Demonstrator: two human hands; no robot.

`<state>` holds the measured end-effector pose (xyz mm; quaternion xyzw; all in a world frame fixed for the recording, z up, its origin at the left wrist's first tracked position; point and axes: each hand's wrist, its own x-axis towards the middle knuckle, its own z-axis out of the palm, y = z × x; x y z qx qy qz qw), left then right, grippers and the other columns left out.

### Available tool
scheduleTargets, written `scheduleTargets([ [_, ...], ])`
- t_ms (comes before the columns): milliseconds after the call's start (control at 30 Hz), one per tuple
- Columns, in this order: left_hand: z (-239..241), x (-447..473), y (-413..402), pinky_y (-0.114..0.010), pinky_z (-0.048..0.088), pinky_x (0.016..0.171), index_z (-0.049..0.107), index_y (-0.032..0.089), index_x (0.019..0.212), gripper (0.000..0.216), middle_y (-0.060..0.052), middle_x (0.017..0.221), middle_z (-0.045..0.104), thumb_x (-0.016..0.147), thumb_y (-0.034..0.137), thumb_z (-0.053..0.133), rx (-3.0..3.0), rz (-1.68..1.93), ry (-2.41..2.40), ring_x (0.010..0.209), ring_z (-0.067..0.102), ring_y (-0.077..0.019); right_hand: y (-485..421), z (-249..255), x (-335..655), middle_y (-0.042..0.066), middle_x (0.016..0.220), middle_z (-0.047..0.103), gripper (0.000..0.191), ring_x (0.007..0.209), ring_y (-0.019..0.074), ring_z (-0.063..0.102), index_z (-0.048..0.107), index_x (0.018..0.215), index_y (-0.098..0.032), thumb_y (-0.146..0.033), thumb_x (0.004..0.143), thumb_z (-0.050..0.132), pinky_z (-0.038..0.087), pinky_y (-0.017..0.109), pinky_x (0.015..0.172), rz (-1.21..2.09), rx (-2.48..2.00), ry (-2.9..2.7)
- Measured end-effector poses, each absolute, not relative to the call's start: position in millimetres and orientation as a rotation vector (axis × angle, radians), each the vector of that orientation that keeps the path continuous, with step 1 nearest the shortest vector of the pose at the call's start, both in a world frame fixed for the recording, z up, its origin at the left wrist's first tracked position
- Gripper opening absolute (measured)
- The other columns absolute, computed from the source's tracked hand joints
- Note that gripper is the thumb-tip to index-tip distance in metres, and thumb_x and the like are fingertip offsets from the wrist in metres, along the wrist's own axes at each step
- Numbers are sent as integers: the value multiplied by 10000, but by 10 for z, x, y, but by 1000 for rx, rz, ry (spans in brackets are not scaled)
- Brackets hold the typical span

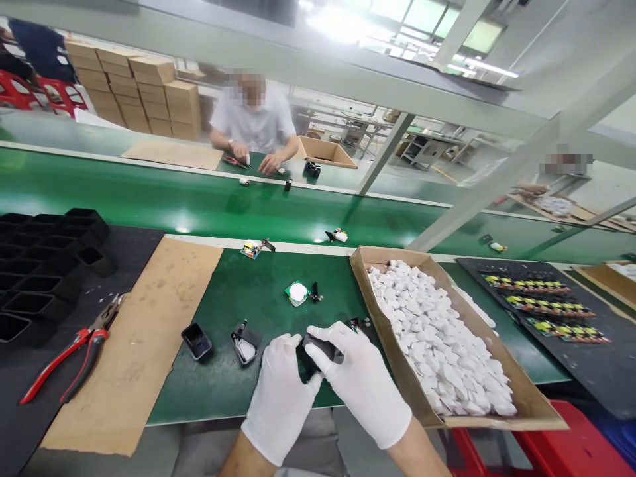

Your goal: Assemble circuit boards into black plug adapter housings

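Both of my hands wear white gloves and meet at a black plastic housing (318,354) over the green work surface. My left hand (285,381) grips its left side, and my right hand (350,371) has thumb and fingers around its right side. The inside of this housing is hidden. Left of my hands lie a housing with a white part inside (245,346) and another black housing (197,342). Beyond them sits a green circuit board with a white pad (298,293). A small electronic part (358,324) shows partly behind my right hand.
On the right stands a cardboard tray (370,311) of white pieces; a black mat (536,358) beyond it bears rows of circuit boards. Red-handled pliers (92,341) lie at left near cardboard (134,358) and stacked black housings (44,285). A co-worker (256,122) sits across the green conveyor (124,205).
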<state>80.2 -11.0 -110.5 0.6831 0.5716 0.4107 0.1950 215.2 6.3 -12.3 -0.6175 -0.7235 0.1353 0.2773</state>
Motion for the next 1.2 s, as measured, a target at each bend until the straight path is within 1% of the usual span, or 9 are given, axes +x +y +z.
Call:
scheduleTargets([
  [167,-1135,804,-112,-549,634,960,579,137,1245,468,-143,1159,693,826,103,786,1953,1180,1630,1098,717,-352,-108,-401,1984,71,1000,818,191,914,235,791,816,1070,-208,-336,1010,687,648,372,856,156,-1703,-1740],
  [433,-1135,769,-96,-561,641,938,620,127,1179,280,-166,1104,721,907,74,659,1985,1174,1550,1051,743,-358,-221,-657,1849,77,1035,810,211,916,213,800,825,1121,-204,-318,1040,668,663,333,879,-62,-1668,-1660],
  [533,-1092,735,-93,-524,644,1017,563,113,1363,481,-201,1266,725,893,63,651,1951,1186,1481,1200,742,-348,-229,-723,1858,83,1045,799,241,932,204,806,830,1137,-202,-321,1072,631,667,306,855,-122,-1644,-1660],
  [633,-1069,701,-104,-428,631,1098,494,171,1504,683,-158,1413,708,853,-3,602,1955,1180,1384,1313,719,-274,-240,-793,1870,96,1051,789,259,931,206,810,828,1155,-198,-335,1087,620,676,309,835,-189,-1626,-1657],
  [700,-1074,692,-114,-415,637,1097,536,201,1488,673,-126,1393,734,851,-14,573,1963,1161,1359,1292,736,-258,-252,-841,1891,105,1048,794,250,926,220,815,836,1124,-197,-338,1082,635,687,333,839,-232,-1608,-1665],
  [800,-1099,702,-122,-436,659,1061,577,197,1486,642,-139,1376,755,871,14,564,1958,1126,1387,1270,755,-289,-275,-900,1963,117,1056,818,228,929,249,828,852,1100,-209,-318,1070,654,705,374,840,-281,-1573,-1706],
  [900,-1131,723,-123,-429,666,1047,595,213,1493,688,-136,1394,758,838,4,563,1957,1092,1414,1273,760,-301,-295,-925,2065,122,1115,838,235,953,263,840,846,1171,-236,-330,1070,656,719,384,843,-315,-1516,-1793],
  [1000,-1157,740,-127,-446,674,1030,590,223,1505,724,-135,1397,762,811,18,595,1969,1062,1425,1263,765,-324,-310,-911,2144,120,1192,835,289,1004,248,846,817,1257,-251,-356,1102,596,723,348,865,-323,-1473,-1894],
  [1200,-1045,753,-119,-444,685,981,570,245,1511,668,-131,1384,763,871,55,579,1990,1094,1444,1220,782,-318,-356,-728,2190,162,1253,813,369,1067,250,838,774,1351,-215,-315,1141,488,709,333,922,-371,-1483,-2001],
])
